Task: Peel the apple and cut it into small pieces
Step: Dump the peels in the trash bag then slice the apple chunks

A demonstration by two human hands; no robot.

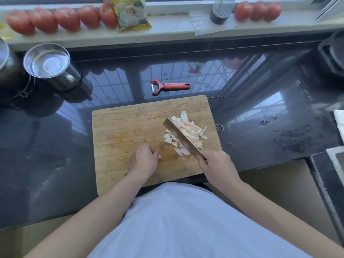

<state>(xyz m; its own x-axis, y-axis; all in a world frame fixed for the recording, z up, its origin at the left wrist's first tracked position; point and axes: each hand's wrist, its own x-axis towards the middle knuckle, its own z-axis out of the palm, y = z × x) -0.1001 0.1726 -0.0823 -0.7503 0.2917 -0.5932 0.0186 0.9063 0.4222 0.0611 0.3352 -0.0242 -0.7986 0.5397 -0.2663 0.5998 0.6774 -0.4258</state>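
A pile of pale peeled apple pieces [188, 130] lies on the right half of the wooden cutting board [122, 127]. My right hand [216, 163] grips the handle of a cleaver [181, 136], whose blade lies edge-down through the pile, pointing away to the upper left. My left hand [144, 159] rests on the board to the left of the pieces with its fingers curled; a small apple bit shows at its fingertips. A red peeler [170, 86] lies on the counter behind the board.
Dark glossy counter [55, 146] all around the board. Two steel containers [50, 66] stand at the back left. Tomatoes [61, 18], a yellow packet [132, 13] and a dark bottle [221, 10] line the windowsill. A stove [333, 54] is at the right.
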